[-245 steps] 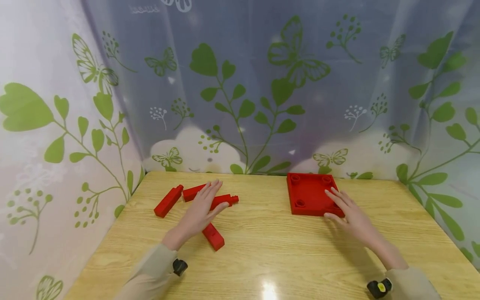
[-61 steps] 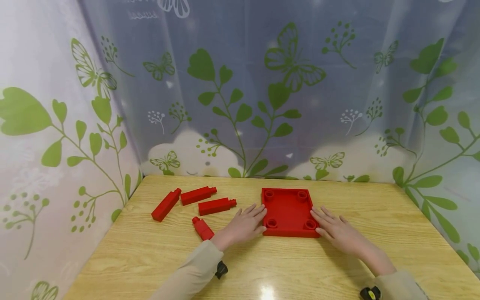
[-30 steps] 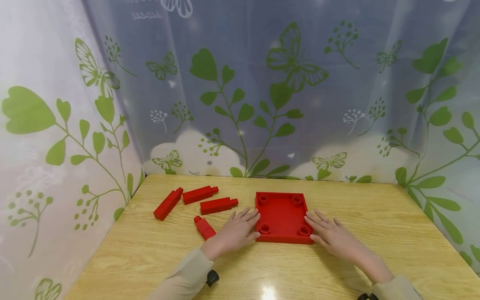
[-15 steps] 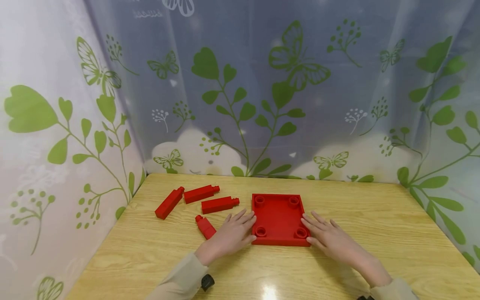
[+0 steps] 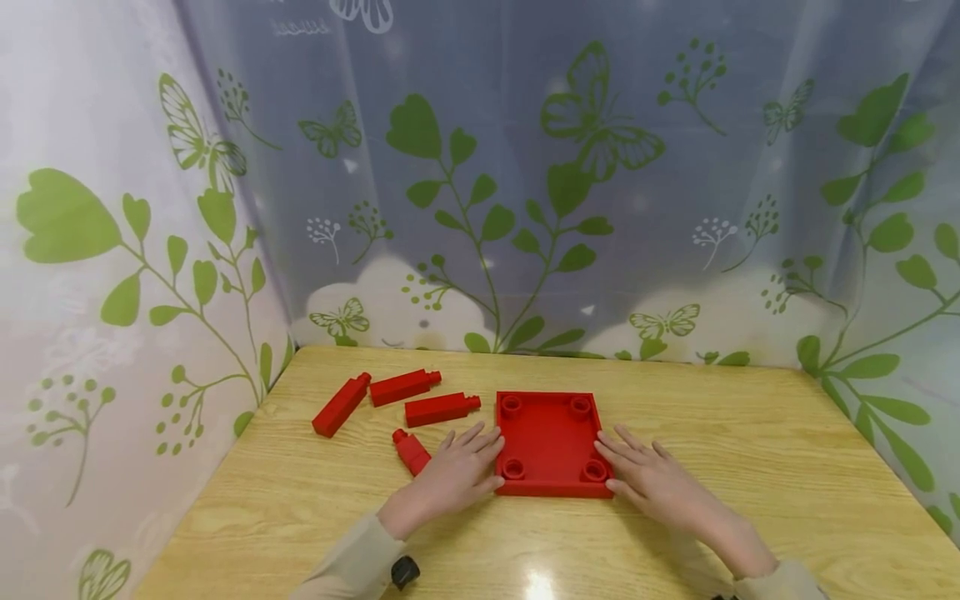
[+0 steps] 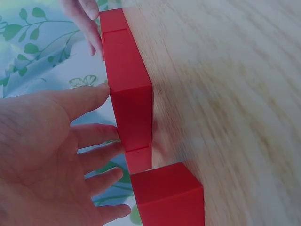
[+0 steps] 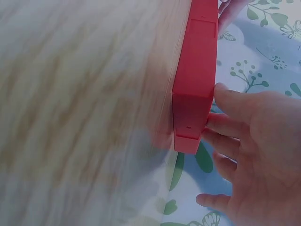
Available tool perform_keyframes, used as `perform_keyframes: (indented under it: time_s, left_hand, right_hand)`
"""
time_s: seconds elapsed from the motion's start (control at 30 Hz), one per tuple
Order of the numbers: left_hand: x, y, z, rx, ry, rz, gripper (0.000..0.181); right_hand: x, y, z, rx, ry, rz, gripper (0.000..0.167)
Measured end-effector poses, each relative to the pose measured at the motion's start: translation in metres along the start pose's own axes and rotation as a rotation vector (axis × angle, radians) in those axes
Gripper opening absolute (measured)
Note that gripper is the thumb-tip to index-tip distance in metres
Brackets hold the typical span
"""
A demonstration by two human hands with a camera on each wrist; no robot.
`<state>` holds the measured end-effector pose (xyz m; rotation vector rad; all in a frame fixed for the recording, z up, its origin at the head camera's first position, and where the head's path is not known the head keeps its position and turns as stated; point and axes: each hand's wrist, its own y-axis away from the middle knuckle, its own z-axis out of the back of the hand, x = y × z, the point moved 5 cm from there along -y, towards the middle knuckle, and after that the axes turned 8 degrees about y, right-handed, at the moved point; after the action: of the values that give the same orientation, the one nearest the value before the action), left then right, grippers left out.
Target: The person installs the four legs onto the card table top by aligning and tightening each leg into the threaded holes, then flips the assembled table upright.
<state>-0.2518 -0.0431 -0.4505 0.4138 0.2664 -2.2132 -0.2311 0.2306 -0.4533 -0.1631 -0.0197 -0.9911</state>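
Note:
A square red tray-like piece (image 5: 547, 446) with a raised rim and a round socket in each corner lies flat on the table, its hollow side up. My left hand (image 5: 453, 473) touches its left side with extended fingers. Against the right side rest the spread fingertips of my right hand (image 5: 660, 483). Both wrist views show the tray's outer walls, with the left hand (image 6: 42, 146) and the right hand (image 7: 265, 141) at its edges. Just left of my left hand lies a red bar (image 5: 411, 451) with a knobbed end, partly hidden by that hand.
More red bars with knobbed ends lie at the back left: one slanted bar (image 5: 342, 406), one upper bar (image 5: 401, 388) and one lower bar (image 5: 438, 409). The wooden table (image 5: 720, 417) ends at a printed curtain (image 5: 480, 183).
The tray has slid left and toward me from the back right, between both hands. My left hand has left the bars for the tray's side. The bars lie about where they were.

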Motion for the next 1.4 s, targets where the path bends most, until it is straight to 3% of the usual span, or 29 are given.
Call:
perform_keyframes:
  time_s: [0.63,1.2,1.4]
  left_hand:
    - [0.003,0.017,0.005,-0.011,0.049,0.018,0.057]
    - [-0.003,0.029,0.006,-0.02,0.048,0.014,0.058]
    - [-0.001,0.029,0.005,-0.023,0.053,0.018,0.058]
  right_hand:
    - [0.014,0.002,0.002,-0.001,-0.03,0.05,0.053]
    - [0.014,0.007,0.001,0.015,-0.083,0.076,0.056]
    - [0.014,0.006,0.003,-0.033,-0.081,0.082,0.056]
